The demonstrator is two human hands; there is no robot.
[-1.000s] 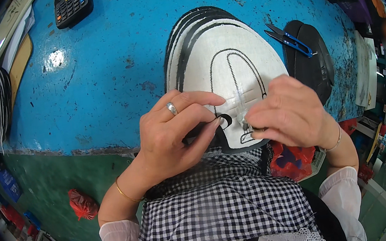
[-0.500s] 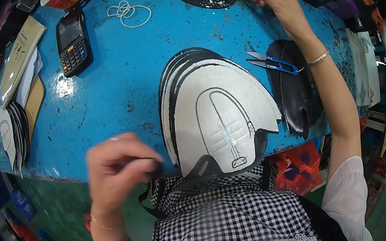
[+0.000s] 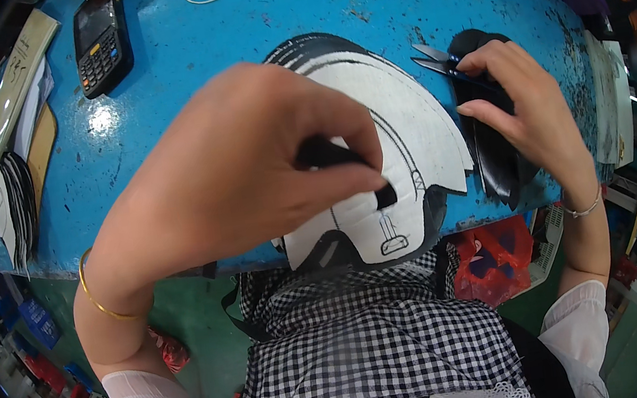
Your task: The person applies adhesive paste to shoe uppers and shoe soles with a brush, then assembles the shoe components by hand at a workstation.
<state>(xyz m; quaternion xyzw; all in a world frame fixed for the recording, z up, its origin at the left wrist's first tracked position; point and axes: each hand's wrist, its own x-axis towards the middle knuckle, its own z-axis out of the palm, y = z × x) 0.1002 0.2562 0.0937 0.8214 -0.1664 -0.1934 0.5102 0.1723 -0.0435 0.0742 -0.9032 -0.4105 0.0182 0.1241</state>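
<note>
With left hand (image 3: 239, 169), pinching small black piece (image 3: 386, 194) over white stitched panel (image 3: 431, 109). With right hand (image 3: 533, 101), holding thumb and fingers apart at snips (image 3: 449, 67), contact unclear. Could drop piece if pinch slackens; could nick fingertips if grasping sharp end.

White shoe uppers (image 3: 434, 133) with black edges and black stitched lines lie in a pile. A small black piece (image 3: 387, 194) is over them. Beside them, thread snips (image 3: 436, 67) point left, blades apart.
</note>
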